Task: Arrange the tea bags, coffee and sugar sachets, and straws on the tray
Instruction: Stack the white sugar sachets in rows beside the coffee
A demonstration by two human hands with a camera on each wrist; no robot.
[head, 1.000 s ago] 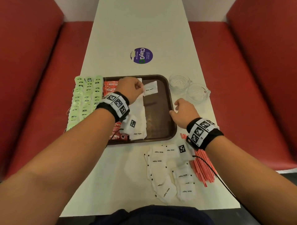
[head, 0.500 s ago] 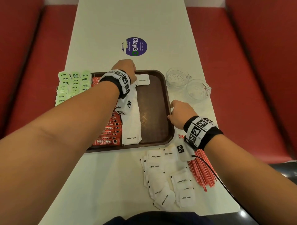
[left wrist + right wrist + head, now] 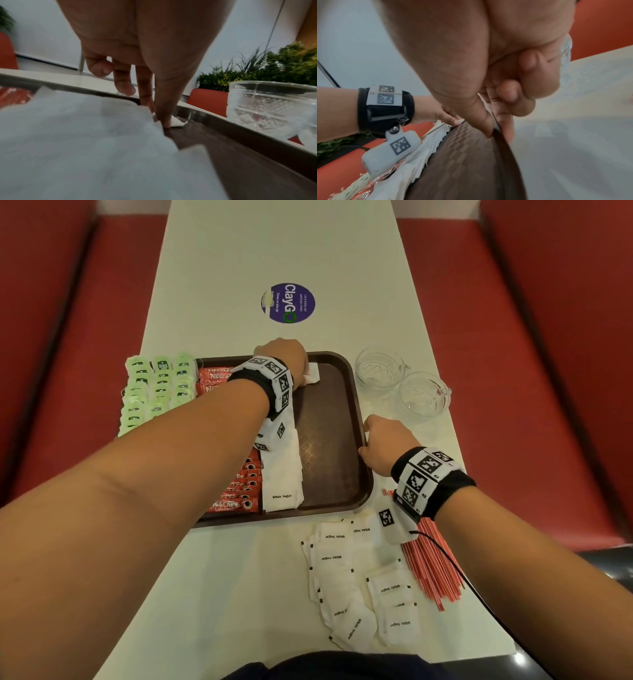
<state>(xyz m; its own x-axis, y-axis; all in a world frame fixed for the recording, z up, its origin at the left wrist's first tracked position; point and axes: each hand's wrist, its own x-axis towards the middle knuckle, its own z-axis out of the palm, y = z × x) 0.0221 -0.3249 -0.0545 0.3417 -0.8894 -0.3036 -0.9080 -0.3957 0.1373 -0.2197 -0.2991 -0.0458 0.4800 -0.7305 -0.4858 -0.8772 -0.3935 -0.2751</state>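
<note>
A brown tray (image 3: pixel 342 474) holds a row of red coffee sachets (image 3: pixel 239 487) and a row of white sugar sachets (image 3: pixel 282 474). Green tea bags (image 3: pixel 157 385) lie at its left side. My left hand (image 3: pixel 301 371) is at the tray's far end, thumb and forefinger pinching one sugar sachet (image 3: pixel 312 376) down against the tray floor (image 3: pixel 223 155); its corner shows beside the thumb (image 3: pixel 178 122). My right hand (image 3: pixel 364 440) pinches the tray's right rim (image 3: pixel 505 146), thumb inside, forefinger outside. Loose sugar sachets (image 3: pixel 359 583) and red straws (image 3: pixel 428 570) lie on the table near me.
Two empty glass cups (image 3: pixel 380 371) (image 3: pixel 424 395) stand just right of the tray's far corner. A purple sticker (image 3: pixel 291 302) is on the white table beyond the tray. Red bench seats (image 3: pixel 513 371) flank the table on both sides.
My left hand has carried the sugar sachet from mid-tray to the far end and lowered it onto the tray. My right hand has stayed on the rim.
</note>
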